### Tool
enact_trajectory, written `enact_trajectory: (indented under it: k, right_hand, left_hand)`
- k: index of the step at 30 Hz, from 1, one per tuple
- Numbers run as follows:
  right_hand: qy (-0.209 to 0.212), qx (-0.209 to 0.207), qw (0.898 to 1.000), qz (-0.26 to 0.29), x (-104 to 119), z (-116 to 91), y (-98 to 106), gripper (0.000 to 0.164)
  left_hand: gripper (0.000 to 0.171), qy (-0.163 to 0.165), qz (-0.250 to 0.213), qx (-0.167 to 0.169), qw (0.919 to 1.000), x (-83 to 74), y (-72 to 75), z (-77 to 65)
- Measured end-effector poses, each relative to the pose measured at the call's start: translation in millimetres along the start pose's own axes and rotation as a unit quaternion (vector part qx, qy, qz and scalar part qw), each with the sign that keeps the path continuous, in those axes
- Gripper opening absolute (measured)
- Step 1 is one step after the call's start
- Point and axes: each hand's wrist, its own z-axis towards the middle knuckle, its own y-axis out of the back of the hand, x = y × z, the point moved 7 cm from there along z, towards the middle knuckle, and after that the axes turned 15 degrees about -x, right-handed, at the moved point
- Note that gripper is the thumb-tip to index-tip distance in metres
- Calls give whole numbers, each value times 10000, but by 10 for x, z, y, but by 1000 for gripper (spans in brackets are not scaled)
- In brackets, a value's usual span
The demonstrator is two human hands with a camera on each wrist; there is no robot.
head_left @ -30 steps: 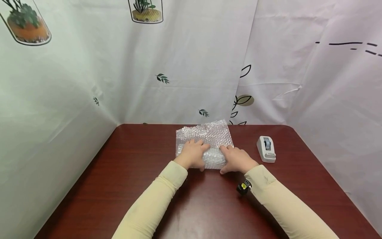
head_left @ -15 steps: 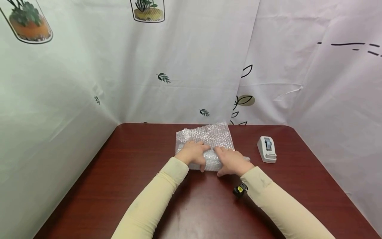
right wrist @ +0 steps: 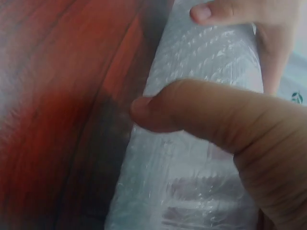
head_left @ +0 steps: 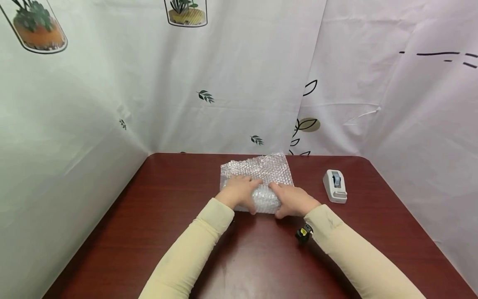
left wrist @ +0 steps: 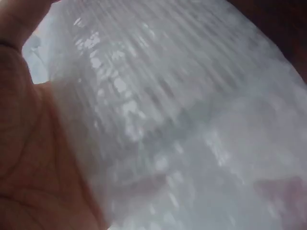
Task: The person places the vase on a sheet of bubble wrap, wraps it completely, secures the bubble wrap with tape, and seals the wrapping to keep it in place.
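Bubble wrap (left wrist: 168, 120) blurry in the left wrist view, left hand (left wrist: 38, 148) there cropped by the edge.

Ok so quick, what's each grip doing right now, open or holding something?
Left grip: curled round the left part of the bubble-wrap roll, holding it.
Right grip: holding the right part of the same bubble-wrap roll.

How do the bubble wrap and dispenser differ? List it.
The bubble wrap is see-through; the dispenser is white.
The bubble wrap spreads wider than the dispenser.
The left hand and right hand grip the bubble wrap; neither touches the dispenser.
Both are on the table.
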Motion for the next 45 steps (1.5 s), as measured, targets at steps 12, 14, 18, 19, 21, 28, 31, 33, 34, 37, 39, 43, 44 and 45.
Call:
enact_trajectory:
  k: [12, 14, 18, 19, 21, 28, 31, 33, 34, 37, 39, 43, 44, 45]
  right_hand:
    - [-466, 892, 9875, 1212, -36, 46, -83, 75]
    - [-602, 1031, 9833, 1375, -59, 44, -100, 77]
    - [-900, 1231, 9755, 1585, -99, 26, -117, 79]
    - [-921, 1250, 9748, 1601, -106, 27, -119, 80]
    - [-951, 1278, 9740, 1611, -114, 27, -122, 80]
    - [-751, 1082, 9779, 1627, -101, 36, -91, 80]
    - [-774, 1118, 9800, 1455, -100, 11, -62, 80]
    - [-794, 1173, 9819, 1257, -104, -9, -31, 81]
    - [-787, 1190, 9825, 1196, -104, -19, -6, 83]
    - [-930, 1207, 9830, 1025, -137, -53, 45, 87]
    - [-937, 1144, 9850, 885, -148, -72, 72, 92]
    - [-626, 922, 9910, 747, -89, -76, 77, 98]
    - [-521, 880, 9921, 733, -69, -73, 71, 99]
    - [-462, 872, 9925, 727, -56, -69, 61, 99]
  left_hand:
    - [103, 232, -535, 401, 9975, 319, 77, -162]
    - [101, 208, -671, 470, 9964, 331, 68, -149]
    - [100, 195, -1178, 721, 9902, 357, 22, -107]
    - [101, 189, -1349, 793, 9875, 363, 9, -97]
    - [102, 178, -1688, 943, 9810, 376, -20, -81]
    - [104, 315, -2374, 1269, 9626, 427, -102, -43]
    - [104, 332, -2423, 1332, 9604, 427, -127, -40]
    - [103, 315, -2405, 1349, 9607, 422, -131, -40]
    - [102, 299, -2384, 1353, 9612, 418, -131, -39]
    - [99, 245, -2295, 1329, 9639, 412, -118, -28]
    - [99, 245, -2211, 1325, 9659, 417, -110, -25]
    - [100, 266, -2171, 1444, 9651, 432, -115, -36]
    - [100, 273, -2180, 1487, 9642, 436, -120, -40]
    - [100, 284, -2218, 1525, 9627, 440, -125, -43]
